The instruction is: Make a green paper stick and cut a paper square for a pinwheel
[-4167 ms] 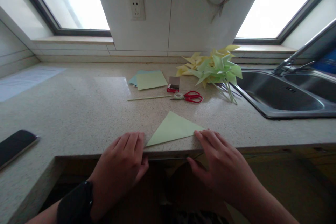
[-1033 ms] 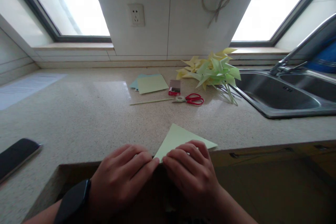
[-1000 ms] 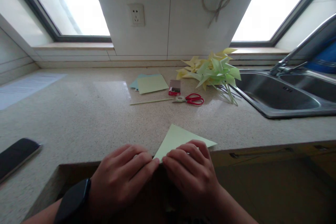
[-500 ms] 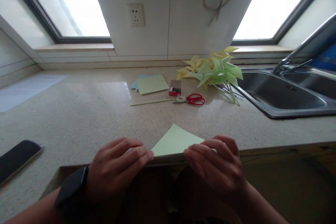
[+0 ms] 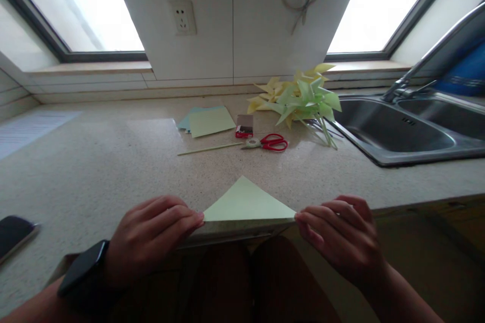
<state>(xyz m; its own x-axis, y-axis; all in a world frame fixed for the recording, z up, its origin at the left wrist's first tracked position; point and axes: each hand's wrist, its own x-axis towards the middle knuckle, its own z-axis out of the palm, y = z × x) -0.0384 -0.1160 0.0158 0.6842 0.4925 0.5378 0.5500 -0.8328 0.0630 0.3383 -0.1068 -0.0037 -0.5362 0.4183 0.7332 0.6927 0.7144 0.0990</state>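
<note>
Table: speckled stone surface, carrying every item listed. The landmark for positions below is the green paper triangle at the table's near edge.

Sink: steel basin set into the table, far right of the triangle, tap rising behind it.

Pinwheels: a heap of yellow and green folded ones, beyond the triangle and to its right, just beside the sink's left rim.

Green paper triangle: folded, lying flat, long edge along the table's front lip, apex pointing away from the person.

Left hand: fingertips pressed on the triangle's left corner, fingers curled (a dark watch sits on the wrist).

Right hand: fingertips pinching the triangle's right corner, fingers bent close together. Both hands hold the sheet at opposite ends.

Paper sheets: small stack, green over blue, beyond the triangle and slightly left.

Phone: dark, far left of the triangle, partly cut off.

Scissors: red handles, straight beyond the triangle.

Stick: thin, pale, just left of the scissors.

Small box: just behind the scissors.
</note>
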